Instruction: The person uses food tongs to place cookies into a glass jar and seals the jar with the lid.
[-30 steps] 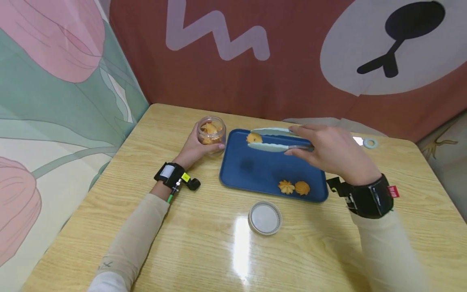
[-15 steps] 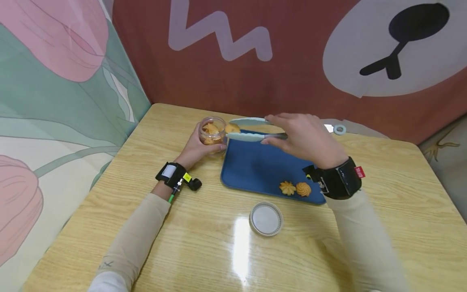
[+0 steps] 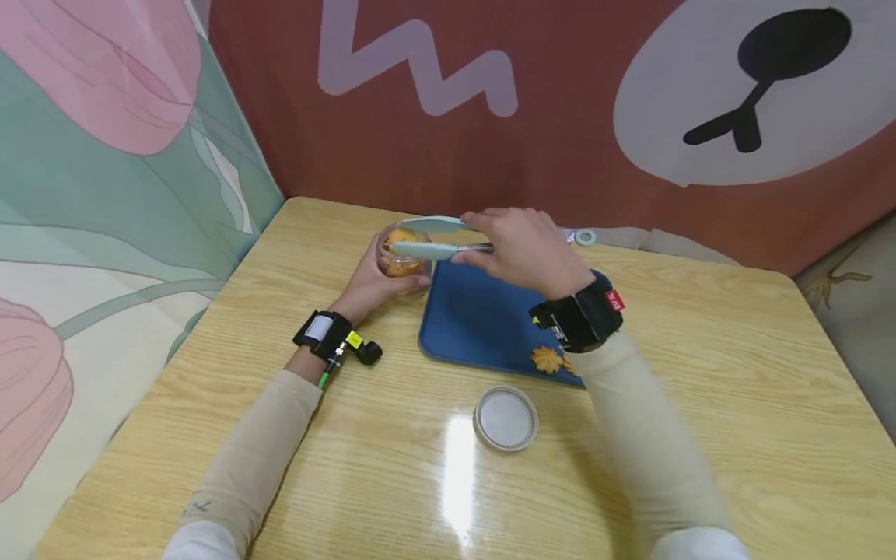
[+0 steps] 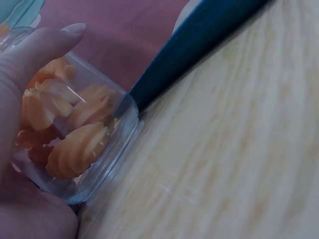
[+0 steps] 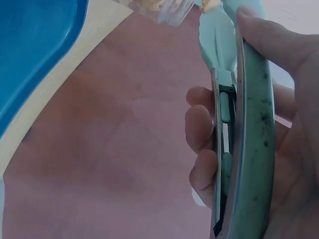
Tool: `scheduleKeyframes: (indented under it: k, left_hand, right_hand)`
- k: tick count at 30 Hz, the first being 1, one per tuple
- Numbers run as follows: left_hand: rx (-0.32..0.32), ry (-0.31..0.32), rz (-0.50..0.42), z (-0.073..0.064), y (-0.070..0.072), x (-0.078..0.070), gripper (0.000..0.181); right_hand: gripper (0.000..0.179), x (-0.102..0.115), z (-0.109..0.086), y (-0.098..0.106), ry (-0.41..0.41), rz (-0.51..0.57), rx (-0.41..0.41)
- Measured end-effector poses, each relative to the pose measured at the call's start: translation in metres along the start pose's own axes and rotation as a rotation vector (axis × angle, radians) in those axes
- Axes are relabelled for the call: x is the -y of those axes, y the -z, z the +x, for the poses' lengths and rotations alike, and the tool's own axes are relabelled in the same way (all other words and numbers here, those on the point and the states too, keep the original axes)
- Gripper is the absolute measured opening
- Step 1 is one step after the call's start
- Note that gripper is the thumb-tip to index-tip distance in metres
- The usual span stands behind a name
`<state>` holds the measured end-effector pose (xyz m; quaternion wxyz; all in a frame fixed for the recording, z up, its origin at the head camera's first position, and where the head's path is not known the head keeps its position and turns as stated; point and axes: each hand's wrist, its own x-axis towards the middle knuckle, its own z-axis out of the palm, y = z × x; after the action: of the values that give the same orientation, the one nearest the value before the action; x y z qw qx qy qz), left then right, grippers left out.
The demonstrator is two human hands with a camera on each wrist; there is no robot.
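Note:
My left hand (image 3: 365, 286) grips a clear jar (image 4: 112, 164) standing on the table beside the tray. Butter cookies (image 4: 75, 149) with piped ridges show through its wall in the left wrist view. Thumb and fingers of my right hand (image 3: 530, 250) hold mint-green kitchen tongs (image 3: 428, 250), one arm on each side. The tongs' tips lie over the jar's mouth, with a cookie (image 3: 404, 236) between them. Only an edge of that cookie shows at the top of the right wrist view.
A blue tray (image 3: 476, 330) lies right of the jar. Two cookies (image 3: 546, 359) sit near its front edge, one partly hidden by my right wrist strap. A round lid (image 3: 506, 418) rests on the table in front. A patterned wall (image 3: 560, 163) rises behind the table.
My right hand has moved left, carrying the cookie in the tongs from over the tray to the jar's mouth. My left hand has stayed around the jar.

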<state>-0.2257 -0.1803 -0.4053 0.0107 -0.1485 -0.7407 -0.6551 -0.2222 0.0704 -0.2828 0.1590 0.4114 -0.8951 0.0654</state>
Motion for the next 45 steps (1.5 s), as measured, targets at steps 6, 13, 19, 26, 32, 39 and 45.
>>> scheduleKeyframes:
  k: [6, 13, 19, 26, 32, 39, 45]
  left_hand:
    - [-0.019, -0.009, -0.033, 0.004, -0.001, 0.011, 0.091]
    - [-0.012, -0.048, -0.062, 0.014, -0.004, 0.028, 0.09]
    - [-0.01, -0.039, -0.059, 0.016, -0.006, 0.028, 0.09]
    - [-0.033, -0.014, -0.009, 0.015, -0.006, 0.029, 0.093]
    - [-0.034, -0.006, 0.02, 0.015, -0.007, 0.028, 0.091]
    - [-0.037, -0.001, 0.04, 0.015, -0.007, 0.025, 0.094]
    - [-0.026, -0.016, 0.023, 0.015, -0.002, 0.027, 0.093]
  right_hand:
    - [0.059, 0.001, 0.011, -0.005, -0.021, -0.019, 0.026]
    - [0.07, -0.002, 0.012, -0.007, -0.077, -0.034, 0.045]
    - [0.074, -0.005, 0.007, -0.006, -0.086, -0.027, 0.022]
    - [0.076, -0.009, -0.003, -0.001, -0.079, -0.027, 0.006]
    - [0.076, -0.014, -0.029, 0.008, -0.085, -0.044, 0.008]
    - [0.08, -0.023, -0.079, 0.02, -0.111, -0.052, 0.03]
    - [0.075, -0.029, -0.121, 0.027, -0.165, -0.07, 0.067]
